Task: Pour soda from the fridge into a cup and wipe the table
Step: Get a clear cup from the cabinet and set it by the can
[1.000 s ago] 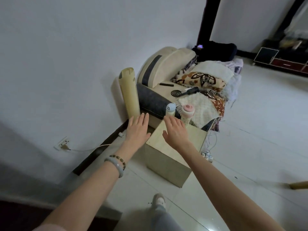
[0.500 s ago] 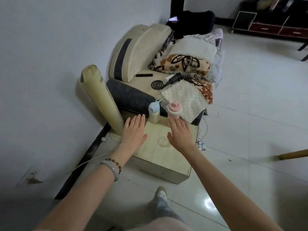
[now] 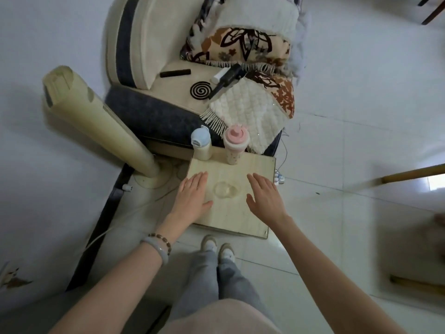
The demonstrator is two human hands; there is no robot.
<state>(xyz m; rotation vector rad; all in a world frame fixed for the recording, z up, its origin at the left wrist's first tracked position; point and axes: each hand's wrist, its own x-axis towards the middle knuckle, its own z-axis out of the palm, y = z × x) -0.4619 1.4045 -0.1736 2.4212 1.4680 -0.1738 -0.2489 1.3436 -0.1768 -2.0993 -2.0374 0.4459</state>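
White wall (image 3: pixel 36 141) at left, glossy white tiled floor (image 3: pixel 349 116) — a cream-and-grey armchair (image 3: pixel 144 44) draped with patterned blankets (image 3: pixel 240 44), a cream tower fan (image 3: pixel 96 121) beside it — window light reflected at right.

Pale wood table (image 3: pixel 250 213) — blue-capped bottle (image 3: pixel 201 145), pink-lidded cup (image 3: pixel 234 147) — brown floral blanket (image 3: pixel 245 44)

no readable text, labels, brands or numbers on anything in view
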